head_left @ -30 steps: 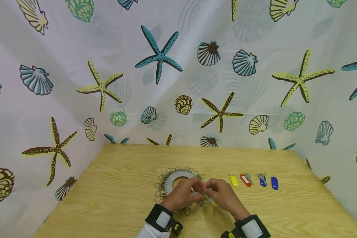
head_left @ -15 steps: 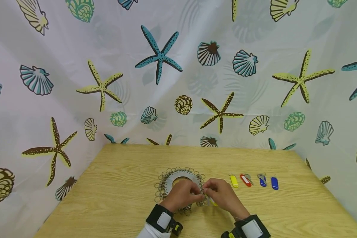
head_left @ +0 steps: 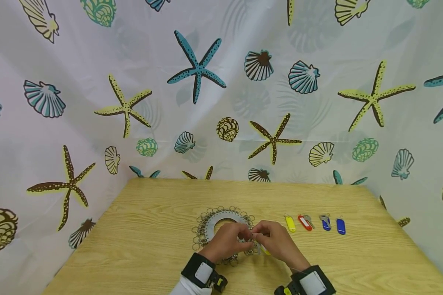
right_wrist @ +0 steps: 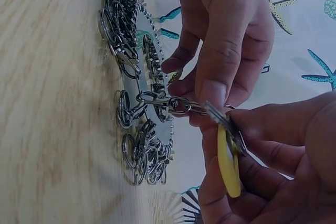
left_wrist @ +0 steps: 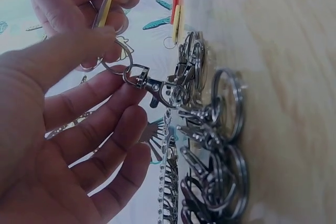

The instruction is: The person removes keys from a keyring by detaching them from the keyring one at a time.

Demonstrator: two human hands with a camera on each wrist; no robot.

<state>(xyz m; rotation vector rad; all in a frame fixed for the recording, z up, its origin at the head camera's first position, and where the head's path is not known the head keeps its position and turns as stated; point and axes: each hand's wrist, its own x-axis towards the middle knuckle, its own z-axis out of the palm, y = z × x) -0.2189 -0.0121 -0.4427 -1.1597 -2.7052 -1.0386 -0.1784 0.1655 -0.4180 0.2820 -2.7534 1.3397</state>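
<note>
My left hand pinches a split ring between thumb and fingertips, its other fingers loosely bent. That ring hangs from a swivel clasp, which is hooked to the rim of a flat round metal hoop lined with similar clasps and rings. Right beside it, my right hand pinches a yellow key tag with a silver key on it. The fingertips of both hands meet at the split ring, over the hoop's right side. Fingers partly hide where tag and ring come together.
Right of the hands lie a yellow tag, a red tag with a key, a blue tag with a key, and another blue tag. They rest on a wooden table. A shell-patterned curtain stands behind.
My left fingertips drew back slightly from the right hand half a second ago and now reach close to it again. The right hand stays nearly in place; the hoop has not moved.
</note>
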